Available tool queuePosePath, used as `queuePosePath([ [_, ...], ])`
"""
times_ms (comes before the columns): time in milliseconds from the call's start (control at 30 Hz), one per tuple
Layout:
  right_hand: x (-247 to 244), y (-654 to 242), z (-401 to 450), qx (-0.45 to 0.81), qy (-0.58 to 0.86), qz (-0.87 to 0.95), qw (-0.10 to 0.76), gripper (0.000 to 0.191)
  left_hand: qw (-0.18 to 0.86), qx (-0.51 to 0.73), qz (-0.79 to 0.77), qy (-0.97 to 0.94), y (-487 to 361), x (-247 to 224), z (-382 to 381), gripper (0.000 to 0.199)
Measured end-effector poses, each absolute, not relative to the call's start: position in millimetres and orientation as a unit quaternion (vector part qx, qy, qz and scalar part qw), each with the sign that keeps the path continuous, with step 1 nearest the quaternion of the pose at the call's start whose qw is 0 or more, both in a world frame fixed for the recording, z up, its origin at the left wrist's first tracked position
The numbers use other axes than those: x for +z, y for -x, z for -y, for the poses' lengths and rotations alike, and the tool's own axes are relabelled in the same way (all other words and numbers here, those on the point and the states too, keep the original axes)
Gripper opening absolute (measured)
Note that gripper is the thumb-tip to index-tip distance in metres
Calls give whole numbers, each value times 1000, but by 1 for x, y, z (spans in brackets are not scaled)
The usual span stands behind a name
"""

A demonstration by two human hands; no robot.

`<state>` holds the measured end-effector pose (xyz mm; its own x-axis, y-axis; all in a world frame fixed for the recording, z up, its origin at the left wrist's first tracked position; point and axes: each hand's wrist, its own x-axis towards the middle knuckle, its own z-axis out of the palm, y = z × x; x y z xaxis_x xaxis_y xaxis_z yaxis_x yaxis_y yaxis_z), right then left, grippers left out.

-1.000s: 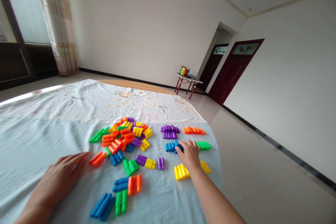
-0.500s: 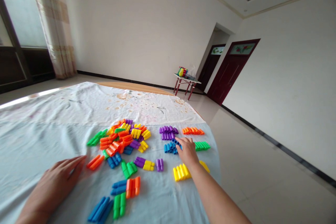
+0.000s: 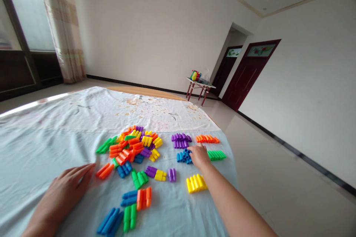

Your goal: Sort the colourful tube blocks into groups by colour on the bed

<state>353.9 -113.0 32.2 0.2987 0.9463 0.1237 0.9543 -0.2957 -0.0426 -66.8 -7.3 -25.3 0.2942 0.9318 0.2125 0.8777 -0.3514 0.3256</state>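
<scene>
My right hand reaches across the right part of the cloth, its fingers bent and closed on the edge of a group of blue bullet-shaped plastic building blocks. The fingertips are partly hidden. Beside that hand are rows of green blocks, purple blocks, orange blocks and yellow blocks. My left hand rests flat on the cloth, fingers stretched out, with nothing in it. Just past its fingertips lies an orange pair of blocks.
A mixed heap of blocks lies mid-table. Nearer me are blue blocks, green blocks and orange blocks. The tablecloth covers a round table. A small side table holding bags stands near a red door.
My right hand stays at the blue blocks, its fingers drawn closer together. The whole view has shifted slightly. My left hand keeps its place on the cloth.
</scene>
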Motion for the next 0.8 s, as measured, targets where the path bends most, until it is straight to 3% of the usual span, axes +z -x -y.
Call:
queuePosePath([
  [567, 38, -320, 139, -87, 703, 681, 186, 26, 85, 172, -566, -802, 67, -24, 8, 52],
  [800, 24, -290, 126, -75, 682, 716, 131, 25, 81, 182, -558, -805, 68, -23, 8, 50],
])
